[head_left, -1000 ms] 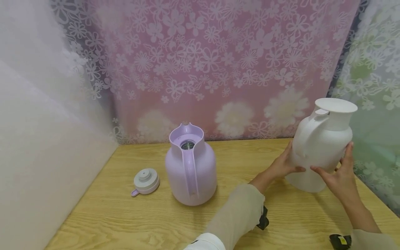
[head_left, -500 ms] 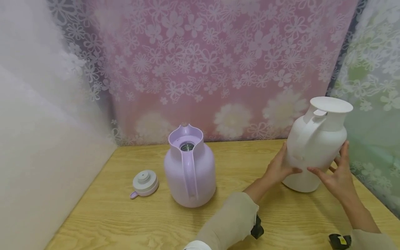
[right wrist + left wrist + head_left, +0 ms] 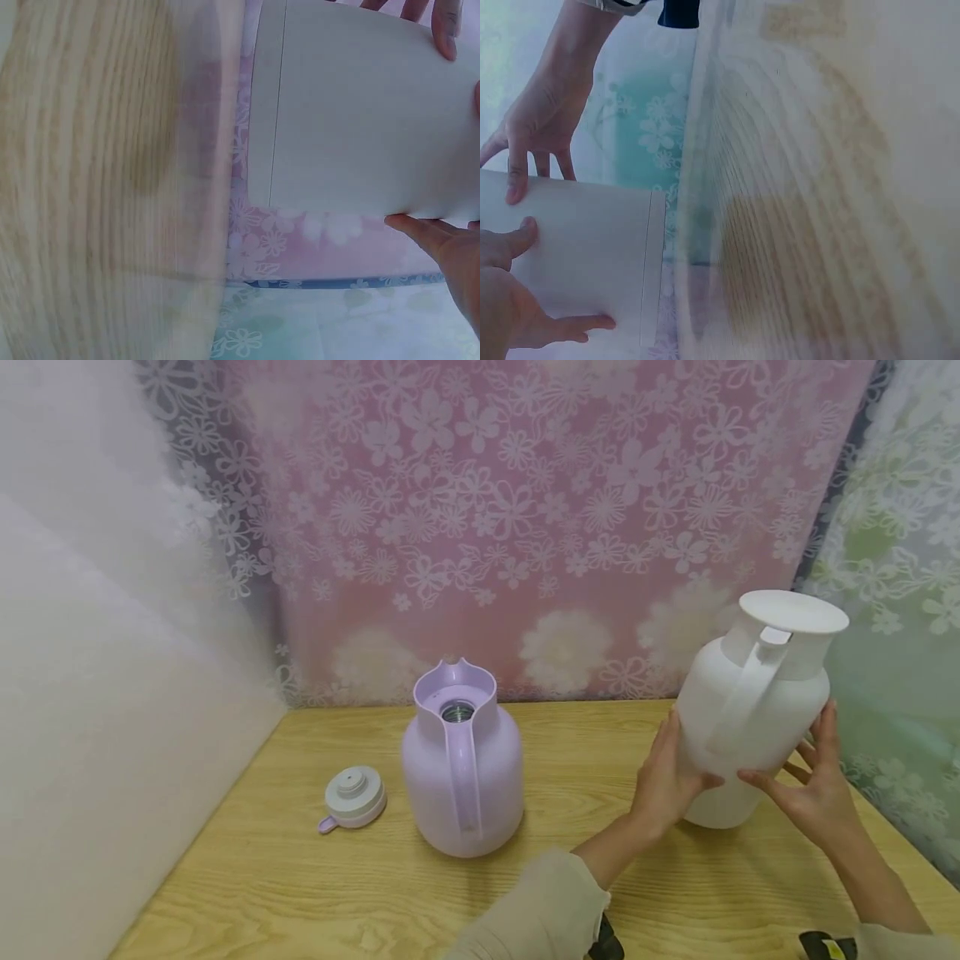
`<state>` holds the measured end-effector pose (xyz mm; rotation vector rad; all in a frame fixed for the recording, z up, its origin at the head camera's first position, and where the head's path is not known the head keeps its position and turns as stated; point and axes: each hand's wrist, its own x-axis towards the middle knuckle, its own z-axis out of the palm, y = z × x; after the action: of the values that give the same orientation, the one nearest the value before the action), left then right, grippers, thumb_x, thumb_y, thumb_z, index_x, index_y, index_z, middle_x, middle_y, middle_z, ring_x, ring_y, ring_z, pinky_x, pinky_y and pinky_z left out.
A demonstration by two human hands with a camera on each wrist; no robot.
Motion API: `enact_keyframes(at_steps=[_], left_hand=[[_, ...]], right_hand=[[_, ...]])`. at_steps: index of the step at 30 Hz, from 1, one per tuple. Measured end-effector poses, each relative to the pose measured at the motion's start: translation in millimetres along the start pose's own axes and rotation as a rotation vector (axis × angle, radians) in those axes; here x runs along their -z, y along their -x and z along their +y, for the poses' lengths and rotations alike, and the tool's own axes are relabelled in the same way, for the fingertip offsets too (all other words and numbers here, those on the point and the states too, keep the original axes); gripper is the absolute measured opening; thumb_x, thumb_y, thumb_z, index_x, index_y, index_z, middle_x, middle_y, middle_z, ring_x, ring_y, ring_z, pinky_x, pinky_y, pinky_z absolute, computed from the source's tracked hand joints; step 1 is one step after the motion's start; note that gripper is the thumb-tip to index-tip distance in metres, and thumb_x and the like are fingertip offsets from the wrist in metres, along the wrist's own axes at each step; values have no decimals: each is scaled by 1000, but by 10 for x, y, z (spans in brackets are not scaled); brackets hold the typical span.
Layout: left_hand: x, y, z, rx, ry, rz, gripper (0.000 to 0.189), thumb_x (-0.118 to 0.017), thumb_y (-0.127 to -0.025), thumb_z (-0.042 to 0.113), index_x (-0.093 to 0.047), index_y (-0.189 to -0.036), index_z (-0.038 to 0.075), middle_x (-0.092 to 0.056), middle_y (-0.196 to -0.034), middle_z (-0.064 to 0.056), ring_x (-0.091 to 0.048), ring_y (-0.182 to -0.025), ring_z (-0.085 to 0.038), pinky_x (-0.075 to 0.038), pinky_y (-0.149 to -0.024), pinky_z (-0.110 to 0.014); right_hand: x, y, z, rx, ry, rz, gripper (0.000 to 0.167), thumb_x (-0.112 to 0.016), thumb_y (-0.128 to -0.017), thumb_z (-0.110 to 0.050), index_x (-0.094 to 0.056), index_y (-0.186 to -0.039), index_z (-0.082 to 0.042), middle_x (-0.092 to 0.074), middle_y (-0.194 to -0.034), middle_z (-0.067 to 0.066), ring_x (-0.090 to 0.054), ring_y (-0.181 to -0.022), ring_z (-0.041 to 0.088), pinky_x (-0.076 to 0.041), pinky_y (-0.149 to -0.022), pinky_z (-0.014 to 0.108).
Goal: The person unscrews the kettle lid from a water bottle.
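A white thermos jug [image 3: 757, 702] leans to the right in the head view, its flat lid on top and its handle facing me. My left hand [image 3: 666, 777] grips its left side, and my right hand [image 3: 813, 785] grips its right side; both thumbs lie across the front, low on the body. In the left wrist view, a strip of backdrop shows between the base of the jug [image 3: 585, 247] and the table. To the left, a lilac thermos jug [image 3: 462, 785] stands upright with its mouth uncovered. Beside it lies a grey-and-lilac stopper [image 3: 356, 797] with a small tab.
The wood-grain table [image 3: 300, 893] carries everything. A pink flowered curtain [image 3: 525, 527] hangs along its back edge, with a pale green flowered one [image 3: 900, 635] at the right. A white wall [image 3: 112, 693] bounds the left side.
The white jug has shifted slightly left and turned so that its handle faces me more. My left hand stands more upright against its side. The lilac jug and stopper stay put.
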<state>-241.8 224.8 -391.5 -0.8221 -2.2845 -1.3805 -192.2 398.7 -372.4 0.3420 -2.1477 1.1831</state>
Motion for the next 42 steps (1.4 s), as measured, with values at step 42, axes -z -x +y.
enact_keyframes(at_steps=[42], left_hand=[[271, 552, 251, 252, 134, 334, 93, -75, -73, 7, -20, -147, 11, -24, -144, -23, -27, -127, -42, -26, -98, -55]], right_hand=[[-420, -34, -160, 134, -173, -191, 128, -69, -56, 28, 7, -148, -19, -12, -151, 8, -39, -115, 0, -38, -82, 10]])
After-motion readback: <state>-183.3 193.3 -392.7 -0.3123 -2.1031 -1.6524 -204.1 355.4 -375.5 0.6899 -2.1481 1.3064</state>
